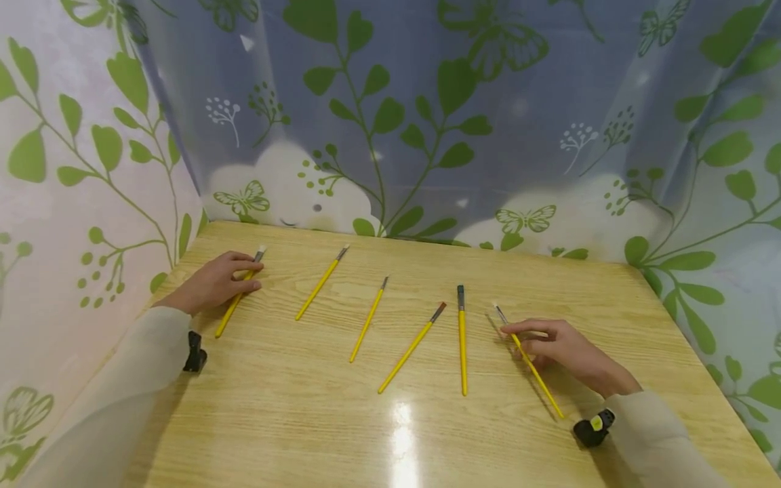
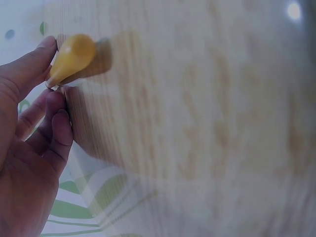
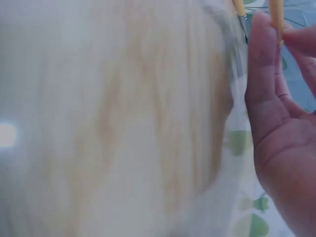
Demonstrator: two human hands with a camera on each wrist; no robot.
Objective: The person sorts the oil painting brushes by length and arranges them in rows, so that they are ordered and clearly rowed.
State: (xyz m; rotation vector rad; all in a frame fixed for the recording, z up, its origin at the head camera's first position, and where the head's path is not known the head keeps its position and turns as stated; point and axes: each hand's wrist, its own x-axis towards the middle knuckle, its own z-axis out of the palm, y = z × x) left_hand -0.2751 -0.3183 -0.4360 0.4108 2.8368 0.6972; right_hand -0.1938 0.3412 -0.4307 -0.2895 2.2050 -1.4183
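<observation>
At the table's left side my left hand (image 1: 213, 281) pinches a yellow-handled paintbrush (image 1: 229, 315) with a pale tip, below its metal collar. The rounded handle end (image 2: 76, 52) shows close up in the left wrist view. Over on the right, my right hand (image 1: 570, 352) holds a thin yellow paintbrush (image 1: 545, 388) with a white tip between thumb and fingers. Its shadow falls beside it on the wood, so it seems slightly raised. In the right wrist view the fingers pinch the yellow handle (image 3: 277, 15); most of that brush is out of frame.
Between the hands several yellow brushes lie apart: a pale-tipped one (image 1: 320, 288), a thin one (image 1: 368, 322), a brown-tipped one (image 1: 410, 352) and a wide dark-tipped one (image 1: 462, 346). The wooden table (image 1: 293, 420) meets leaf-patterned cloth (image 1: 403, 169) at the back and sides.
</observation>
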